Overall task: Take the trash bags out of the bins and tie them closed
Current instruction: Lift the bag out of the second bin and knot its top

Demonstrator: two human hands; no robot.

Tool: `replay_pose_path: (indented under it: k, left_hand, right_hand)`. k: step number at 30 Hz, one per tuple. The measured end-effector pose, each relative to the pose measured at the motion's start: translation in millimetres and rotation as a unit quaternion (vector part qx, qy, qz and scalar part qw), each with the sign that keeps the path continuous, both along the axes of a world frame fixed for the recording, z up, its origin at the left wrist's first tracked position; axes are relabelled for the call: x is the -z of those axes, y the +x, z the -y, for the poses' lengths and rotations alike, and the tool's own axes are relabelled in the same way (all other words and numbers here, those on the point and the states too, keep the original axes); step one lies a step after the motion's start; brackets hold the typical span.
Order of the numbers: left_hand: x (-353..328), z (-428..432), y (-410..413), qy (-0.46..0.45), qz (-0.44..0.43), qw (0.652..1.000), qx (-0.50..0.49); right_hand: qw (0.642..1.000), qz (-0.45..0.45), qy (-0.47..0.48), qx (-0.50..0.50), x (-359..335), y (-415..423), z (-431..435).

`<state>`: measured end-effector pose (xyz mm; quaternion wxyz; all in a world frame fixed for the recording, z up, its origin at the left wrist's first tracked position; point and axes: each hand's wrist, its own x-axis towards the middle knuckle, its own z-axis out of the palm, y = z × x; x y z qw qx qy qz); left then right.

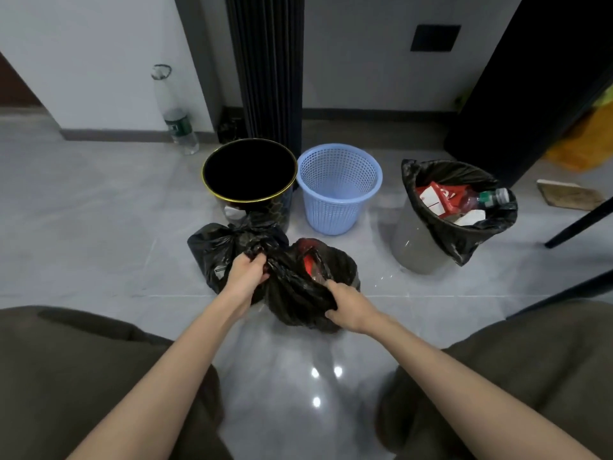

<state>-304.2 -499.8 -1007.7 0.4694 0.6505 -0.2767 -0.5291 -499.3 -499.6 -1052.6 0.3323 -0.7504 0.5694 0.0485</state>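
A black trash bag (298, 287) sits on the floor in front of me, its mouth partly open and showing red packaging. My left hand (247, 272) grips the bag's bunched left rim. My right hand (348, 305) grips the rim on the right side. Behind and to the left lies another black bag (212, 250), bunched shut at its top. The black bin with a gold rim (212, 190) and the blue mesh bin (335, 207) stand without bags. The grey bin (421, 247) at the right holds a black liner (464, 240) full of trash.
A clear plastic bottle (172, 111) leans on the wall at the back left. A dark ribbed column (265, 68) rises behind the bins. Black furniture legs (580, 227) cross at the right, near a flat brown piece (567, 195). My knees frame the glossy grey floor.
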Motion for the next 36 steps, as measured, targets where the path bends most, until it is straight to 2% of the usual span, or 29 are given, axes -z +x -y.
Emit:
replay_pose_path:
  k: [4, 7, 10, 12, 14, 16, 18, 22, 24, 27, 29, 31, 33, 36]
  left_hand:
    - [-18.1, -2.7, 5.9, -0.049, -0.028, 0.998, -0.009]
    - [-25.9, -5.9, 7.1, -0.055, -0.072, 0.995, 0.044]
    - [-26.3, -11.2, 1.4, -0.045, -0.076, 0.993, 0.074]
    - [-24.2, -14.3, -1.8, -0.031, -0.09, 0.994, 0.046]
    - [-23.3, -16.0, -1.0, -0.022, -0.106, 0.994, 0.014]
    - [-23.1, -16.2, 2.1, -0.024, -0.104, 0.994, 0.005]
    - [-23.0, -17.4, 2.8, -0.025, -0.097, 0.995, 0.013]
    - [-18.6, -16.5, -0.7, -0.031, -0.118, 0.992, 0.021]
    - [-17.5, -14.8, -0.8, -0.038, -0.128, 0.991, 0.024]
    - [-16.1, -13.7, -0.2, -0.034, -0.123, 0.991, 0.027]
    - [-14.5, -11.6, 2.5, -0.034, -0.118, 0.992, 0.012]
    - [-11.8, -8.0, 7.4, -0.038, -0.121, 0.992, -0.018]
    - [-9.2, -4.6, 13.3, -0.04, -0.131, 0.989, -0.056]
    - [-0.9, -2.9, 22.0, -0.033, -0.106, 0.99, -0.084]
  right_hand:
    - [0.999, -0.033, -0.017, 0.034, -12.5, -6.3, 4.4]
    - [0.998, -0.032, -0.027, 0.05, -29.7, -15.8, 7.1]
    - [0.996, -0.044, 0.038, 0.073, -47.1, -29.9, 4.5]
    - [0.987, -0.08, 0.09, 0.102, -56.2, -39.1, 2.0]
    - [0.976, -0.131, 0.104, 0.141, -59.6, -45.6, 0.2]
    - [0.966, -0.178, 0.087, 0.164, -58.1, -49.4, -3.8]
    - [0.965, -0.209, 0.03, 0.159, -51.0, -51.0, -9.1]
    - [0.964, -0.19, -0.129, 0.137, -33.7, -44.9, -12.4]
    - [0.968, -0.186, -0.144, 0.084, -29.8, -36.8, -11.3]
    - [0.974, -0.193, -0.111, 0.045, -17.1, -31.9, -11.4]
    - [0.973, -0.175, -0.118, 0.089, -10.5, -36.3, -11.0]
    - [0.964, -0.127, -0.156, 0.174, -10.3, -45.9, -6.0]
    - [0.938, -0.059, -0.195, 0.282, -13.3, -58.6, 4.5]
    - [0.883, 0.1, -0.132, 0.44, -18.2, -71.0, 18.1]
